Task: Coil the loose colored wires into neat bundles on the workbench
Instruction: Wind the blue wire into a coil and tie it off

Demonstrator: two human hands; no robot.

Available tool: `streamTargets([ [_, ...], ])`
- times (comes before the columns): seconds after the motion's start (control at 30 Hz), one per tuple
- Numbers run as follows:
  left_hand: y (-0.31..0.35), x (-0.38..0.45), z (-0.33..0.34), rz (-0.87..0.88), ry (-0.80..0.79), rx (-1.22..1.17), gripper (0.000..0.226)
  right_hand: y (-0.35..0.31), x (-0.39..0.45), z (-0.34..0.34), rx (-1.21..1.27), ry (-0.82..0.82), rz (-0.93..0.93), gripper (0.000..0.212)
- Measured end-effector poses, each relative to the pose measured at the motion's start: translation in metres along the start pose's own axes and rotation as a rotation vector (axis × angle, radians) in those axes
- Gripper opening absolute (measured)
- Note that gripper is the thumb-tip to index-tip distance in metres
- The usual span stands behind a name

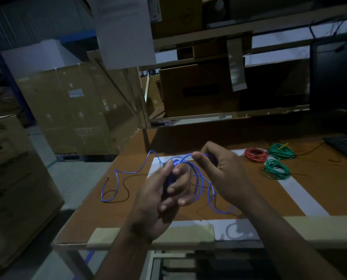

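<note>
One blue wire [132,172] is in play, part of it gathered into loops between the two hands above the workbench [249,190], the rest trailing leftward across the brown top in loose curves and ending in a free tip near the left edge. The left hand [166,190] has its fingers curled round the gathered loops, gripping them as a small dark bunch. The right hand [219,166] pinches a strand of the same wire between thumb and forefinger, just beyond the left hand's fingertips; several slack loops hang down between and below the two hands. In the dim light it is hard to say how many turns the left hand holds.

Three finished coils lie on the bench to the right, well apart from the hands: one red coil [255,155], one green coil [281,151] just beside it, and a second green coil [277,170] nearer the front. Farther right sit one keyboard [345,146] and one dark monitor [334,77]. Cardboard boxes [77,108] stand on the floor to the left of the bench
</note>
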State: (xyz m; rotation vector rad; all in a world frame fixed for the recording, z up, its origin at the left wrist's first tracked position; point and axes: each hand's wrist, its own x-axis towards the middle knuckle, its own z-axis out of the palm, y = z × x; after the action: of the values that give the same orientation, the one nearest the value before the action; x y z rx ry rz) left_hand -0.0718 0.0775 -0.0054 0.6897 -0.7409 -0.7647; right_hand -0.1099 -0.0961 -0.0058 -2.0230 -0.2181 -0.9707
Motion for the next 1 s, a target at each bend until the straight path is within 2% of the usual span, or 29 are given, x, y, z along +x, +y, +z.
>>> streamTargets([
  [0.1,0.005,-0.001,0.000,0.062,-0.045,-0.170,0.040,0.011,-0.007,0.006,0.182,-0.240,0.118,0.039],
  [0.2,0.014,-0.001,0.007,0.199,0.126,-0.110,0.035,0.016,-0.017,0.007,0.248,-0.448,0.225,0.017],
  [0.3,0.024,0.003,0.005,0.362,0.268,-0.103,0.029,0.017,-0.027,0.003,0.071,-0.534,0.267,0.020],
  [0.4,0.036,0.005,-0.001,0.428,0.236,-0.146,0.032,0.023,-0.033,-0.004,-0.369,-0.491,0.058,0.042],
  [0.43,0.039,0.005,-0.003,0.427,0.227,-0.166,0.032,0.026,-0.034,-0.005,-0.449,-0.478,-0.007,0.046],
  [0.5,0.041,0.006,-0.008,0.451,0.237,-0.193,0.033,0.029,-0.038,-0.004,-0.510,-0.479,-0.077,0.047],
  [0.57,0.040,0.009,-0.011,0.494,0.276,-0.117,0.033,0.028,-0.043,0.002,-0.532,-0.497,-0.137,0.042],
  [0.67,0.028,0.016,-0.014,0.488,0.322,0.227,0.038,0.010,-0.048,0.010,-0.412,-0.530,-0.203,0.041],
  [0.73,0.015,0.017,-0.019,0.424,0.351,0.585,0.047,-0.002,-0.043,0.009,-0.299,-0.456,-0.197,0.043],
  [0.8,0.001,0.015,-0.026,0.334,0.355,0.862,0.042,-0.009,-0.034,0.006,-0.210,-0.305,-0.198,0.038],
  [0.87,-0.007,0.012,-0.028,0.285,0.355,0.941,0.035,-0.012,-0.023,0.004,-0.171,-0.175,-0.189,0.030],
  [1.0,-0.004,0.010,-0.015,0.211,0.294,0.867,0.036,-0.011,-0.006,0.004,-0.232,0.031,-0.128,0.021],
])
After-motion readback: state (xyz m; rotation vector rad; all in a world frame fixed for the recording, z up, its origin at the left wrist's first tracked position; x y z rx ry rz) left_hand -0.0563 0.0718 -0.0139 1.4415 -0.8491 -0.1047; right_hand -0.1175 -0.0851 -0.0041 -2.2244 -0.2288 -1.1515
